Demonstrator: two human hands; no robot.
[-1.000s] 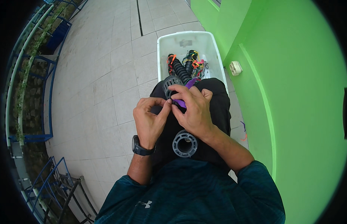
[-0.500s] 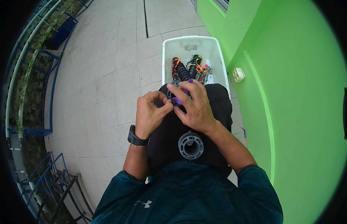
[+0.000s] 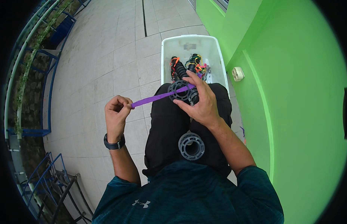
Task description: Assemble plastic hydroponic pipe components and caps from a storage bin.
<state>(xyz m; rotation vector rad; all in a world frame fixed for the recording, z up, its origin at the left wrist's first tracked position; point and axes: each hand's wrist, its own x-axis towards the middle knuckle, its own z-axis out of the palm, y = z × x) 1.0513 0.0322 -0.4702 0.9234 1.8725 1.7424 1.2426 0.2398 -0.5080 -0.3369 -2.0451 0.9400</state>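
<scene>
My left hand (image 3: 118, 111) pinches one end of a purple ribbon (image 3: 153, 99) and holds it out to the left. The ribbon runs taut across a dark grey slotted plastic ring (image 3: 174, 87) above my knees. Thumb and fingers of my right hand (image 3: 201, 101) grip that ring by its right side. A short purple end shows by the right fingertips; how it passes through the slots I cannot tell. A second grey slotted piece, a hollow spool (image 3: 191, 146), stands on my lap between my thighs.
Past my knees stands a white plastic bin (image 3: 166, 48) with black ribbed tubes (image 3: 179, 69) and colourful ribbons inside. A green wall (image 3: 293, 93) rises on the right, with a cream fitting (image 3: 238, 74) on it. Blue railings (image 3: 46, 93) line the left side of the tiled floor (image 3: 102, 74).
My left hand has moved away to the left, drawing the purple ribbon out into a long straight strip. My right hand stays at the ring, which now shows more clearly.
</scene>
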